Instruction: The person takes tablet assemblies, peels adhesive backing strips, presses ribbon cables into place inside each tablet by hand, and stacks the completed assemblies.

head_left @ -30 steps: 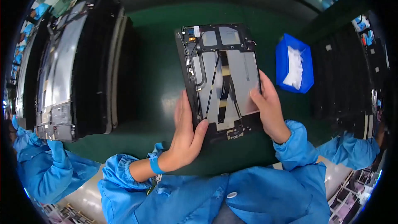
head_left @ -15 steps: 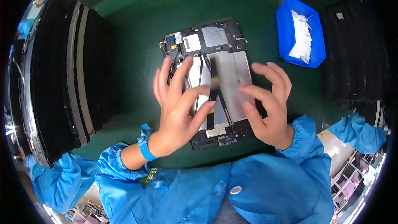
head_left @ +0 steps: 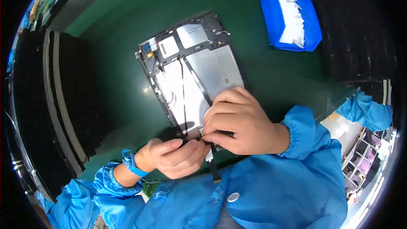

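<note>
An opened tablet (head_left: 216,70) lies slanted before me, showing silver panels in a black frame with thin dark cables. Both my hands meet at its near end. My left hand (head_left: 180,159) is closed, thumb and fingers pinched at the near edge. From those fingertips a flat black ribbon cable (head_left: 214,170) with a pale section hangs over the edge towards my smock. My right hand (head_left: 241,123) rests over the lower right of the tablet, closed, its thumb and forefinger pinched beside the left fingertips. What lies between the right fingertips is hidden.
A blue bin (head_left: 273,21) of white paper-like strips stands at the far right. Stacked black panels (head_left: 32,89) rise on the left, and more black panels (head_left: 356,38) on the right. The table (head_left: 118,59) is dark green. Another person's blue sleeve (head_left: 366,110) shows at the right.
Both hands moved from above the tablet's middle to its near end and closed together there. The black strip, blurred over the middle before, now hangs off the near edge. The tablet appears further left and more tilted.
</note>
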### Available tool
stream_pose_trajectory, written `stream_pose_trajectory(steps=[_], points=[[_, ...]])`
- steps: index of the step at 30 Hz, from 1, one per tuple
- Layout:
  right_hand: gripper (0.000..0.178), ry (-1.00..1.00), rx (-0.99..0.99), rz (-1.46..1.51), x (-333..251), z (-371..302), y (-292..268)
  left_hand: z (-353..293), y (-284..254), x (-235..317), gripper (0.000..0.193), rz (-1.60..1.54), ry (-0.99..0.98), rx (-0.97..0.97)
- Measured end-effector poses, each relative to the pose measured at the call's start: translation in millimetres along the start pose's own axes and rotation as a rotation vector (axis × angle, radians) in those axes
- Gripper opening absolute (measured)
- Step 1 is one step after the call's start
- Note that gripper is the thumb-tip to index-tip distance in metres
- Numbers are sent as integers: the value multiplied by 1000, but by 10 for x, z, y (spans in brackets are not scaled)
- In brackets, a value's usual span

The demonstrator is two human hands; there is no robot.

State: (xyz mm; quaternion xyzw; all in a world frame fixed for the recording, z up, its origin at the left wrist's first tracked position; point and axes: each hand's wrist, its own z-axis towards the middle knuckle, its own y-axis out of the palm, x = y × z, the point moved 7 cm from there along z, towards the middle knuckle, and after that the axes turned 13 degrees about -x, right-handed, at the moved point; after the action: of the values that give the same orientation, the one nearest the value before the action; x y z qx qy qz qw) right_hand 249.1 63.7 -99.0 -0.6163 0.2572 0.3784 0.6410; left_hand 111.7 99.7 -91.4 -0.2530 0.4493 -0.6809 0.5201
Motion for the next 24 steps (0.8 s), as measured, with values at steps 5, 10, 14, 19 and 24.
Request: stream_pose_trajectory(steps=[5,10,14,19,24], points=[[10,208,-21,51,46,-16,-91,39,-39,77,15,-181,262,46],[17,74,639,-338,64,-215,-898,30,-16,-202,12,-405,-213,73],[12,342,827,-877,328,-651,-1514,103,292,-723,13,-629,-736,-6],[20,543,498,-1395,582,-526,-1493,-19,377,-791,16,-561,-864,30],[10,440,664,-1387,374,-651,-1689,-10,420,-819,18,-517,-897,-68]])
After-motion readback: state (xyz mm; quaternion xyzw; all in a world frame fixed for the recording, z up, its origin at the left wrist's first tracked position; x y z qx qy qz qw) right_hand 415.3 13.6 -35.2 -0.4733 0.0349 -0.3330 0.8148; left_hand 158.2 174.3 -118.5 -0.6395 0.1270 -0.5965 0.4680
